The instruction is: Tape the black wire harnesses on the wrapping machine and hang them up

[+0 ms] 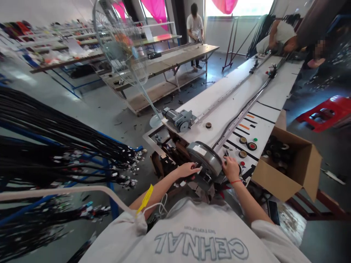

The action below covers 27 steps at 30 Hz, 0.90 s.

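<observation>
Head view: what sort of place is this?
Probably a wiring or cable-assembly workshop: bundles of black cables lie on a blue rack, a long white workbench bears tape rolls, and another person stands at a table beyond.

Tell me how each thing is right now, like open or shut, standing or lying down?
Grey drum: between both hands; turning or not, unclear.
Left hand: beside the drum, grip unclear.
Right hand: at the drum's edge, grip unclear.
Cardboard box: open.
Tape roll: lying flat.
Fan: standing; spinning unclear.
Pink curtain: hanging.
</observation>
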Motion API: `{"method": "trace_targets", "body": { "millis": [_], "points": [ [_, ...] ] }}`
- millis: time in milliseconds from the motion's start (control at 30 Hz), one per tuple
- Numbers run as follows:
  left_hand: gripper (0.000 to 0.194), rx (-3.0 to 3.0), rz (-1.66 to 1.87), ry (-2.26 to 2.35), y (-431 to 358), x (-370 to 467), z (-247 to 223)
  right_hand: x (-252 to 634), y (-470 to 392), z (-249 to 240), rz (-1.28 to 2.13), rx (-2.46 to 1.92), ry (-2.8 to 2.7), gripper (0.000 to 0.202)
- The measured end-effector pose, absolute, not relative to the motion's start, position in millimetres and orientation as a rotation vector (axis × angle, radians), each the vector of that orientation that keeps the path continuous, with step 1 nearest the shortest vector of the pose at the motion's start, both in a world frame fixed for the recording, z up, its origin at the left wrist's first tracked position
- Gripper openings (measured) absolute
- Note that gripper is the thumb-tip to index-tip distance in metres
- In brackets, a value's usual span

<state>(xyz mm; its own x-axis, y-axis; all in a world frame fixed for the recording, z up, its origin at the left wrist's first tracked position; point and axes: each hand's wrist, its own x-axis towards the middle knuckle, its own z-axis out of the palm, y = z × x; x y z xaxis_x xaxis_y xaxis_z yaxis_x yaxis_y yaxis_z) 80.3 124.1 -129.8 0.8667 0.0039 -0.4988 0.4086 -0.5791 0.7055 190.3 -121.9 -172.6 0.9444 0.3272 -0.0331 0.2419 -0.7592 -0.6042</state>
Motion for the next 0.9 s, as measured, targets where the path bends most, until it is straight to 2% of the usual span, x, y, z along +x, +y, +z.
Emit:
{"method": "trace_targets", "body": {
  "millis": [133,267,333,433,500,567,700,767,900],
  "points": [
    [0.034,2.587,-0.517,0.279,130,81,-104,179,-133,-173,0.162,-2.959,-0.327,0.035],
    [0.042,2.695,-0.476,0.337,157,83,-74,173,-144,-171,0.180,-3.015,-0.201,0.035],
    [0.041,2.663,-0.458,0.323,166,83,-71,174,-158,-168,0.310,-2.953,-0.111,0.031],
    [0.034,2.595,-0.436,0.317,167,82,-82,164,-180,-156,0.583,-2.603,-0.076,0.021],
    [0.030,2.584,-0.345,0.292,163,81,-92,144,-185,-141,0.640,-2.218,-0.243,0.023],
    [0.028,2.586,-0.232,0.279,161,80,-100,118,-172,-125,0.764,-1.785,-0.455,0.039],
    [0.029,2.598,-0.205,0.352,161,80,-99,84,-94,-109,1.478,-1.015,-0.531,0.078],
    [0.032,2.661,-0.229,0.371,163,80,-93,82,-48,-114,1.675,-0.914,-0.422,0.084],
    [0.034,2.764,-0.298,0.330,170,80,-84,85,-30,-139,1.520,-1.258,-0.231,0.072]
  ]
}}
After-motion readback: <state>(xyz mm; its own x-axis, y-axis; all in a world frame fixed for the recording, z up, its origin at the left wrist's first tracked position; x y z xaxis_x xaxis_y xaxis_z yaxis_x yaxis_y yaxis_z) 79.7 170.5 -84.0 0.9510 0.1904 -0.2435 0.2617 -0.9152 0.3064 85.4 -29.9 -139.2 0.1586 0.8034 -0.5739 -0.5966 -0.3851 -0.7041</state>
